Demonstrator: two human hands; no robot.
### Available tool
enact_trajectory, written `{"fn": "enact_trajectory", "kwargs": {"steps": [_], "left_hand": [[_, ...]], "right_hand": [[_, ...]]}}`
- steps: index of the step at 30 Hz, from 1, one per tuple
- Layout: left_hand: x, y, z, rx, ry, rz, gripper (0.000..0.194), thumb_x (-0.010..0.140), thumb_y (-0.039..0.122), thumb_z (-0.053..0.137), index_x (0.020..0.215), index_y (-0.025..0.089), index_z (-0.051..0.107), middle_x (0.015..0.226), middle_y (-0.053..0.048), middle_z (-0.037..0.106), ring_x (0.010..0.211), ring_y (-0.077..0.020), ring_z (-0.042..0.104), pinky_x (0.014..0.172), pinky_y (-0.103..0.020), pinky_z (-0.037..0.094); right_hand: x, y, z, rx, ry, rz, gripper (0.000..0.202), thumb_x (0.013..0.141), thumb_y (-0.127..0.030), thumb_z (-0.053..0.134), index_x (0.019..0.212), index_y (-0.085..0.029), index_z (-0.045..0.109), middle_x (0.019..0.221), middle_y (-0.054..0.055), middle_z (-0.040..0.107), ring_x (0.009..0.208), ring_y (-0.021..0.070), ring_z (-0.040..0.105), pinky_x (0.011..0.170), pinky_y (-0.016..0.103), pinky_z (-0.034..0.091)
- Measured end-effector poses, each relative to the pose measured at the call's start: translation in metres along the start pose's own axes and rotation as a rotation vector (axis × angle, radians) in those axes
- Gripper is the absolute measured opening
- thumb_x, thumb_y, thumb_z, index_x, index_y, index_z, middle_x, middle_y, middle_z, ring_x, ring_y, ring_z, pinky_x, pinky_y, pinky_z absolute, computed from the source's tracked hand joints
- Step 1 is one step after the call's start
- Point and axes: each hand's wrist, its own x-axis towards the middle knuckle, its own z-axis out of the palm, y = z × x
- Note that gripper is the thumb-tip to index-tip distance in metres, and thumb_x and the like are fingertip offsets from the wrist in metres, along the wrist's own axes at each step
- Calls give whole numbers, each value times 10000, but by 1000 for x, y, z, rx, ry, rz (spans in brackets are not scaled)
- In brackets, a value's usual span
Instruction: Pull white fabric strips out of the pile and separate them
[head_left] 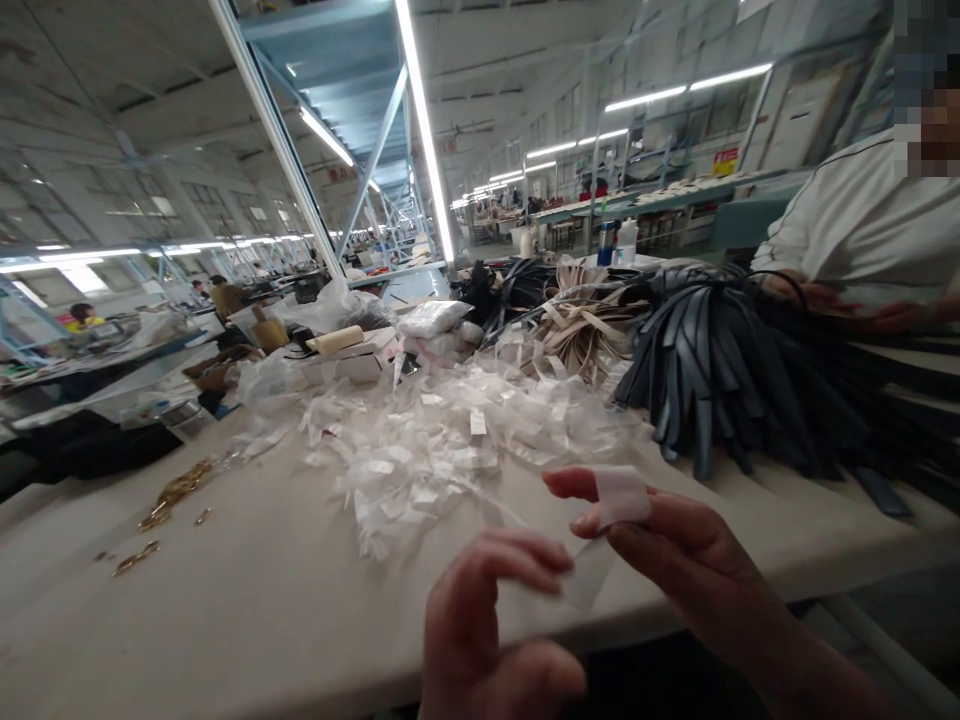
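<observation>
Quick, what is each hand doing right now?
Left hand: fingers curled, touching the lower end of the white strip; whether it grips cannot be told.
Right hand: closed on the white strip, which wraps over its fingers.

The table (225,600) looks matt and smooth, the straps (712,370) glossy dark leather-like, the small rings (176,492) shiny brass-coloured metal.

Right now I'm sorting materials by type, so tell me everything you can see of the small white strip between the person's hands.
The white strip looks like thin, translucent tape or film. Its upper part is wrapped over a finger of the right hand, and a loose tail hangs down and left toward the fingertips of the left hand, which seem to pinch its end. It is held above the near edge of the table, in front of a pile of similar white scraps.
</observation>
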Motion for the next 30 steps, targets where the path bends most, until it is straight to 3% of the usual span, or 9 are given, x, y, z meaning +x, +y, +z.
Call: {"fn": "enact_trajectory", "kwargs": {"steps": [3, 6, 8, 10, 12, 17, 24, 27, 30], "left_hand": [[28, -5, 17, -63, 0, 135, 659, 714, 652, 711, 1196, 204, 659, 1269, -107, 664, 1209, -334, 554, 1033, -430, 448], [38, -9, 31, -201, -94, 59, 400, 857, 526, 626, 852, 148, 756, 862, -79, 758, 848, -215, 650, 809, -311, 496], [36, -15, 33, -255, -82, -6, 381, 857, 491, 641, 757, 141, 754, 689, -51, 725, 701, -164, 608, 740, -284, 475], [28, -24, 28, -275, -68, -49, 377, 830, 509, 667, 811, 145, 760, 628, -32, 694, 632, -143, 580, 693, -275, 466], [18, -38, 19, -305, -100, -116, 413, 805, 543, 681, 842, 138, 753, 585, -22, 661, 573, -131, 563, 626, -265, 453], [-7, -74, -11, -349, -106, -276, 399, 706, 518, 781, 772, 133, 697, 536, 10, 609, 507, -92, 506, 561, -230, 401], [-26, -89, -38, -77, -176, -420, 196, 776, 326, 685, 847, 144, 693, 665, 12, 664, 622, -113, 571, 639, -229, 430], [-27, -99, -43, 189, -242, -348, 207, 732, 286, 711, 912, 185, 723, 796, 0, 724, 768, -164, 643, 725, -245, 483], [-14, -104, -48, 331, -56, -51, 381, 788, 441, 688, 1101, 225, 705, 1121, -77, 735, 1016, -246, 674, 873, -316, 538]], "right_hand": [[-1, -6, 4, -53, -56, -23, 182, 929, -407, 628, 968, -319, 783, 1302, 34, 655, 1072, 228, 677, 832, 270, 588], [-1, 4, 2, -62, 0, 7, 206, 926, -424, 624, 971, -302, 784, 1322, 45, 642, 823, 177, 721, 587, 211, 580], [1, 16, -5, -43, 98, 8, 196, 908, -439, 648, 942, -304, 786, 1287, 33, 666, 966, 212, 707, 732, 250, 598], [3, 28, -14, 2, 210, -8, 174, 879, -450, 683, 907, -313, 786, 1224, 17, 702, 1173, 249, 625, 959, 322, 539], [7, 33, -24, 88, 322, -6, 146, 853, -451, 711, 880, -327, 783, 1177, 1, 722, 1196, 246, 610, 1027, 361, 494], [20, 34, -39, 199, 465, 27, 149, 799, -457, 751, 836, -315, 778, 1077, 14, 752, 1110, 244, 658, 1013, 415, 492], [31, 62, -42, 254, 524, 62, 213, 781, -457, 755, 827, -249, 738, 1050, 34, 750, 987, 211, 691, 914, 383, 536], [25, 58, -41, 364, 391, 164, 247, 778, -449, 756, 805, -205, 723, 892, 40, 755, 791, 174, 703, 755, 299, 563], [11, 43, -33, 497, -22, 331, 324, 845, -442, 650, 739, -137, 678, 735, 61, 715, 579, 141, 658, 581, 237, 523]]}}
